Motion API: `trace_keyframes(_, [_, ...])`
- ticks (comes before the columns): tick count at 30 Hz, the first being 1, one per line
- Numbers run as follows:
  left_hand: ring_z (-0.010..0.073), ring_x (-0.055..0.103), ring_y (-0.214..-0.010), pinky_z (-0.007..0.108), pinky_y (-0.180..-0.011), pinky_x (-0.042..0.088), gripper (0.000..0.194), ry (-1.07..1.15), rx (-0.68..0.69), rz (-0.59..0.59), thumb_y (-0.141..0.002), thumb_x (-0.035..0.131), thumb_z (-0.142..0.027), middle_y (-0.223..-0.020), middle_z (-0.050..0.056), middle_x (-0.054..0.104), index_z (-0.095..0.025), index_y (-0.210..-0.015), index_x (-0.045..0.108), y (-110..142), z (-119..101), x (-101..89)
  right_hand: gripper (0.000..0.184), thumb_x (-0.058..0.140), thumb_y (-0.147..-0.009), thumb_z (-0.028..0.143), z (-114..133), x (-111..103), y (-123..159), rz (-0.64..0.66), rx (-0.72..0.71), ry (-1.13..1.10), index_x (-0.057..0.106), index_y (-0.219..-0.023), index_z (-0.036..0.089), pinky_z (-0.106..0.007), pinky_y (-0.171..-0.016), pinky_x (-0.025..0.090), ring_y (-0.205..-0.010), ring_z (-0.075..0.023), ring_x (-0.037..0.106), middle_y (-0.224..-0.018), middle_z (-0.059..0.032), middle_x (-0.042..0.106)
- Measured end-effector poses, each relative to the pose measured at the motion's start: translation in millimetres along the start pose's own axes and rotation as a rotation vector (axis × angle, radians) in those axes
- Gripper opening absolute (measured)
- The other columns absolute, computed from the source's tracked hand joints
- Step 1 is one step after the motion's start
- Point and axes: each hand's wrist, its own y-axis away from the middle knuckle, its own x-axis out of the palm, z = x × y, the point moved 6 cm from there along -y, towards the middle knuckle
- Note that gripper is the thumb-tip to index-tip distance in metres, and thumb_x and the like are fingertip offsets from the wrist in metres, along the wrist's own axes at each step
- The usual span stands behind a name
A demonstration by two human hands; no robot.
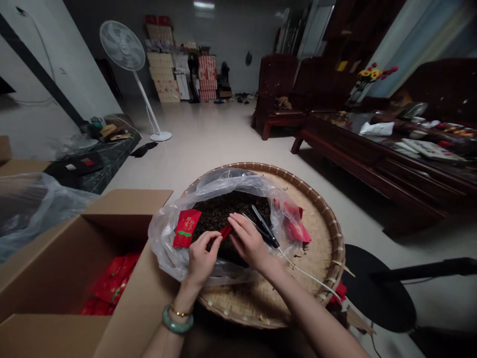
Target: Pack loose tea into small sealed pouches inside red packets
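One small red packet (225, 230), narrow and glossy, held above the middle of the round tray, between two bare hands. Left hand (203, 256): thumb and forefinger pinched together at the packet's near left end; wrist bearing a thick green stone-like bangle (178, 323) and a thin gold-coloured bracelet (180, 313). Right hand (249, 239): fingers extended and brought together at the packet's far right end; how firmly they grip cannot be told. Beneath: dark, shredded loose leaves (212, 205) in an open, clear plastic bag (164, 256), set on a round, shallow tray of woven bamboo (330, 219). On the left side of the bag, flat red packets with gold lettering and a green mark (187, 226), overlapping. Right of the leaves, a black, two-armed handheld tool (265, 226), arms apart, with a white cord (309, 277) running to the near right rim. Farther right, a crumpled group of pinkish-red packets (297, 223), partly behind the bag's edge. Near left, an open brown cardboard box (139, 283) containing more red packets (115, 281). Far left, a white standing fan (122, 47) on pale floor (208, 134).
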Motion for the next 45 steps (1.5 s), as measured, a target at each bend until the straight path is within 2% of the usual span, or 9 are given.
trace_keyframes(7, [0.0169, 0.063, -0.074, 0.027, -0.068, 0.05, 0.015, 0.086, -0.245, -0.033, -0.081, 0.056, -0.029, -0.081, 0.004, 0.069, -0.018, -0.082, 0.065, 7.0, 18.3, 6.7, 0.026, 0.056, -0.084, 0.018, 2.9, -10.6, 13.2, -0.137, -0.01, 0.141, 0.058, -0.11, 0.019, -0.043, -0.085, 0.049, -0.104, -0.0236, 0.053, -0.105, -0.0114, 0.059])
trace_keyframes(10, [0.0159, 0.061, -0.071, 0.026, -0.066, 0.049, 0.015, 0.081, -0.218, -0.01, -0.082, 0.055, -0.028, -0.077, 0.003, 0.067, -0.018, -0.079, 0.064, 5.9, 12.8, 7.6, 0.009, 0.057, -0.084, 0.02, 2.4, -14.9, 13.7, -0.114, 0.016, 0.202, 0.064, -0.09, 0.02, -0.038, -0.076, 0.05, -0.086, -0.0201, 0.054, -0.087, -0.0081, 0.059])
trace_keyframes(15, [0.0156, 0.059, -0.073, 0.028, -0.069, 0.047, 0.015, 0.105, -0.112, -0.005, -0.084, 0.053, -0.026, -0.075, 0.003, 0.063, -0.018, -0.074, 0.061, 1.0, 2.7, 8.9, 0.016, 0.047, -0.088, 0.016, -2.8, -6.4, 8.2, 0.098, -0.006, 0.07, 0.062, -0.092, 0.021, -0.038, -0.076, 0.049, -0.085, -0.0191, 0.052, -0.087, -0.0073, 0.063])
trace_keyframes(21, [0.0176, 0.061, -0.085, 0.032, -0.079, 0.048, 0.015, 0.189, -0.065, 0.041, -0.084, 0.053, -0.024, -0.087, 0.007, 0.066, -0.018, -0.075, 0.062, -4.7, -3.0, 14.5, 0.014, 0.05, -0.088, 0.016, 8.8, -9.8, 10.9, 0.068, -0.048, 0.072, 0.063, -0.089, 0.019, -0.035, -0.071, 0.049, -0.078, -0.0175, 0.054, -0.089, -0.0078, 0.067])
trace_keyframes(25, [0.0173, 0.061, -0.082, 0.031, -0.077, 0.048, 0.016, 0.176, -0.065, 0.038, -0.085, 0.053, -0.025, -0.085, 0.006, 0.066, -0.017, -0.075, 0.063, -5.8, -5.2, 14.5, 0.018, 0.047, -0.089, 0.018, 5.7, -8.5, 14.0, 0.124, 0.157, -0.002, 0.065, -0.09, 0.017, -0.032, -0.072, 0.048, -0.078, -0.0176, 0.057, -0.086, -0.0085, 0.067])
trace_keyframes(32, [0.0174, 0.061, -0.079, 0.031, -0.074, 0.05, 0.019, 0.184, 0.001, 0.17, -0.087, 0.05, -0.025, -0.08, 0.006, 0.066, -0.017, -0.075, 0.063, -9.1, -5.2, 18.4, 0.028, 0.048, -0.086, 0.034, -19.1, 13.0, 25.0, 0.477, 0.608, -0.502, 0.07, -0.092, 0.018, -0.024, -0.059, 0.044, -0.061, -0.0139, 0.055, -0.071, 0.0002, 0.066])
trace_keyframes(36, [0.0229, 0.055, -0.101, 0.043, -0.091, 0.043, 0.018, -0.044, 0.148, 0.064, -0.086, 0.052, -0.029, -0.102, 0.009, 0.064, -0.019, -0.096, 0.062, -8.3, -6.0, 10.1, 0.042, 0.044, -0.086, 0.047, -36.2, 18.2, 31.9, 0.341, 0.774, -0.621, 0.069, -0.092, 0.014, -0.023, -0.054, 0.04, -0.056, -0.0113, 0.048, -0.065, 0.0, 0.061])
trace_keyframes(40, [0.0314, 0.04, -0.123, 0.052, -0.1, 0.033, 0.056, -0.282, 0.345, 0.24, -0.077, 0.063, -0.034, -0.13, 0.013, 0.05, -0.021, -0.128, 0.045, 3.9, -5.3, 22.6, 0.057, 0.047, -0.077, 0.064, -42.9, 31.8, 42.1, 0.324, 0.914, -0.85, 0.066, -0.093, 0.012, -0.024, -0.053, 0.045, -0.058, -0.0116, 0.049, -0.072, -0.0027, 0.06])
trace_keyframes(45, [0.0315, 0.039, -0.123, 0.054, -0.101, 0.029, 0.058, -0.36, 0.412, 0.286, -0.078, 0.06, -0.025, -0.127, 0.012, 0.054, -0.021, -0.132, 0.04, 10.9, -2.8, 29.6, 0.055, 0.045, -0.078, 0.066, -43.7, 33.3, 41.8, 0.353, 0.906, -0.835, 0.061, -0.077, 0.013, -0.027, -0.063, 0.044, -0.061, -0.0112, 0.047, -0.068, -0.0003, 0.057])
